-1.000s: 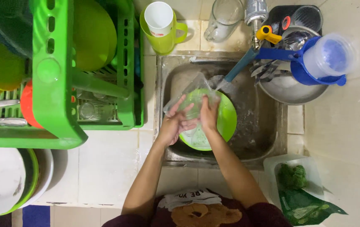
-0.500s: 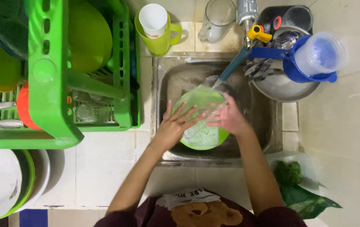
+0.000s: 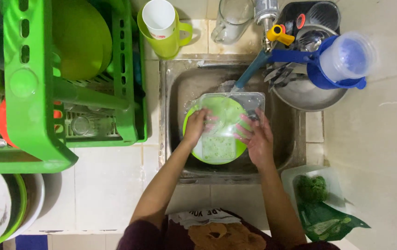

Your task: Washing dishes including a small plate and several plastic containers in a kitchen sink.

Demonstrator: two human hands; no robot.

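Sink [image 3: 175,106] | hands now grip clear container [image 3: 228,120] flat over green plate [image 3: 194,153]

Rack [image 3: 36,92] left of sink [image 3: 170,115]; plate [image 3: 214,155] in sink, pitcher [image 3: 342,60] right.

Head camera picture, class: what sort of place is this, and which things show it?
Most likely a home kitchen's washing-up corner: a steel sink set in a tiled counter, a green dish rack holding plates, and both hands washing a clear plastic container under the tap.
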